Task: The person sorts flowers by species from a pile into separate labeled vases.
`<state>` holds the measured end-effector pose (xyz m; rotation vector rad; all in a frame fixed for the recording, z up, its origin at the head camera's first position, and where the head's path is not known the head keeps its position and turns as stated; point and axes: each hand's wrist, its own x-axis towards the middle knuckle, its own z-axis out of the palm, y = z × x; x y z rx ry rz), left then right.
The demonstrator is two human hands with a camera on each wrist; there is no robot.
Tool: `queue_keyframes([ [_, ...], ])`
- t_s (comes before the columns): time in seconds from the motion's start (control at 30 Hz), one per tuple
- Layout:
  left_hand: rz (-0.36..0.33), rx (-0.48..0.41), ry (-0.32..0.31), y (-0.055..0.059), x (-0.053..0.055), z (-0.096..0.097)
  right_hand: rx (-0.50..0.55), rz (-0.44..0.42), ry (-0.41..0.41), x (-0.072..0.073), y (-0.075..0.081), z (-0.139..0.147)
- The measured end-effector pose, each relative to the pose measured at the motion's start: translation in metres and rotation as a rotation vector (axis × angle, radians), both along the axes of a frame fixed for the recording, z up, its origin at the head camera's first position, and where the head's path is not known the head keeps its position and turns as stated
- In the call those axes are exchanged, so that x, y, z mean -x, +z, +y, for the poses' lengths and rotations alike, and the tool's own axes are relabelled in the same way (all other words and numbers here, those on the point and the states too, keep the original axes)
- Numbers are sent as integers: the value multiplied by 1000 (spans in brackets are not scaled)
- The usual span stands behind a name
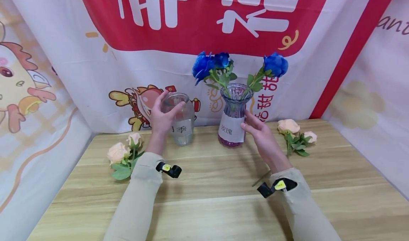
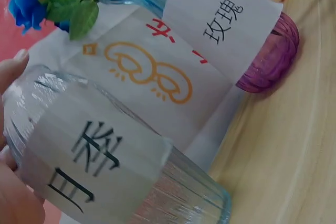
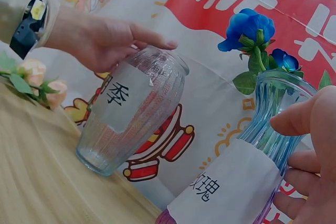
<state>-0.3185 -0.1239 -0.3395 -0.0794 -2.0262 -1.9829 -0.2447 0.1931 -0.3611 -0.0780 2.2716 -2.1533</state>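
The left hand [image 1: 165,117] holds a clear glass vase [image 1: 184,136] near its neck, thumb at the front and fingers at the left side. A paper label with dark characters is stuck to this vase, which stands upright on the table. To its right stands a blue-and-purple ribbed glass vase [image 1: 234,107] with a white label [image 3: 226,184]. Its waist is held from the right by the right hand [image 1: 260,136], thumb in front. Blue roses [image 1: 204,67] with green leaves stand in the tinted vase. No flowers show in the clear vase.
Peach roses [image 1: 118,153] lie on the wooden table [image 1: 204,205] at the left, partly behind the left forearm. More peach roses [image 1: 288,126] lie at the right, their stem passing under the right wrist. Behind the vases hangs a printed cloth [image 1: 153,67].
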Motion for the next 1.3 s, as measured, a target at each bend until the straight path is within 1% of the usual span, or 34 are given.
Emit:
queue_keyframes([
  [0.1,-8,-12,-19,-6,2,-2,-2,-8,1,0,-1,0],
  [0.23,35,-18,-20,-11,5,-3,-4,-6,2,-1,0,0],
  [0.33,51,-2,16,-13,5,-3,-1,-4,3,-1,0,1],
  [0.5,57,30,94,-14,4,-2,1,1,2,0,-2,2],
  [0.57,66,32,111,-14,3,-3,1,7,3,0,-3,3],
  [0.67,85,25,113,-14,0,-6,0,12,4,0,-2,2],
  [0.77,94,13,93,-15,-3,-10,1,13,2,0,-2,2],
  [0.9,85,-14,37,-16,-8,-15,-2,8,4,0,-1,0],
  [0.97,95,-17,-1,-16,-8,-16,-8,3,-2,0,-1,0],
  [1.07,123,0,-39,-17,-6,-16,-7,0,-7,0,0,0],
  [1.17,144,26,-53,-17,-4,-16,9,-2,-10,-2,3,1],
  [1.3,133,35,-51,-17,-3,-18,89,22,6,-11,15,8],
])
